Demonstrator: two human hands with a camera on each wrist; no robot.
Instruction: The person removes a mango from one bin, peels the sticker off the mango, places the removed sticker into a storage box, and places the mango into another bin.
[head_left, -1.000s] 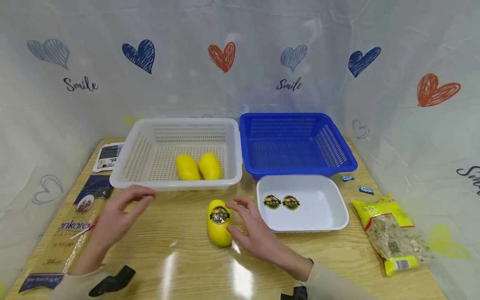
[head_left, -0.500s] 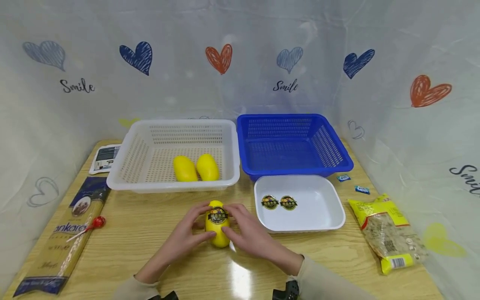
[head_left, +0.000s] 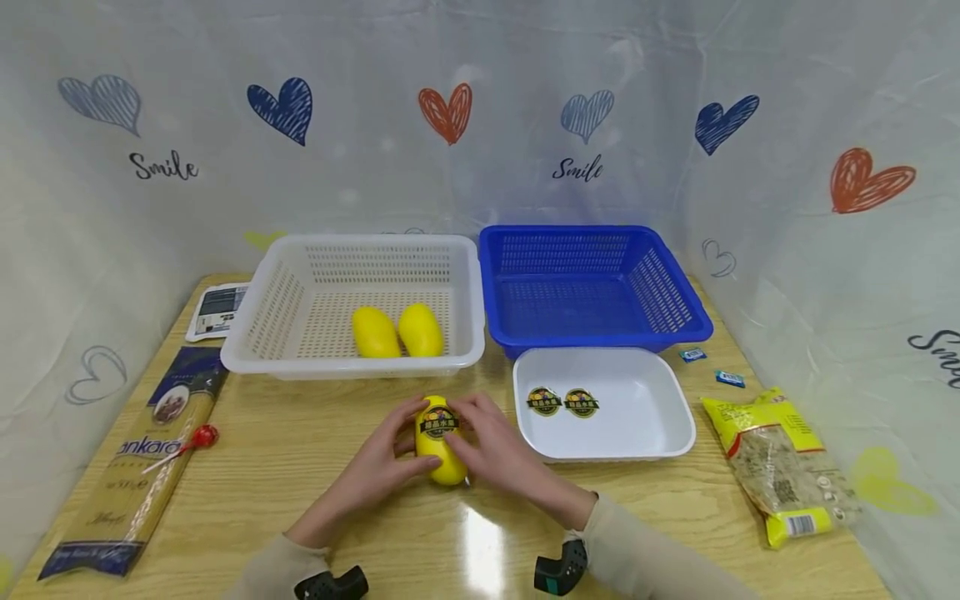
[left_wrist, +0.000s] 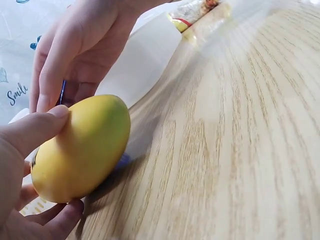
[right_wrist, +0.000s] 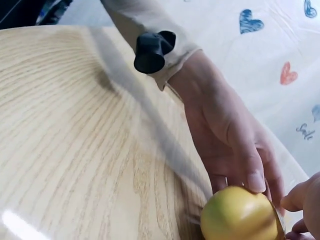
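Both hands [head_left: 442, 454] around labelled mango [head_left: 441, 442]

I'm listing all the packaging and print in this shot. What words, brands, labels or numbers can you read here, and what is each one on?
"Smile": printed on the heart-patterned curtain, more than once.
"ankara", first letters cut off: on the spaghetti pack.
Sticker on the mango that both hands hold: too small to read.
Two stickers in the white tray: unreadable.
Yellow snack bag, its barcode, and the leaflet: too blurred.
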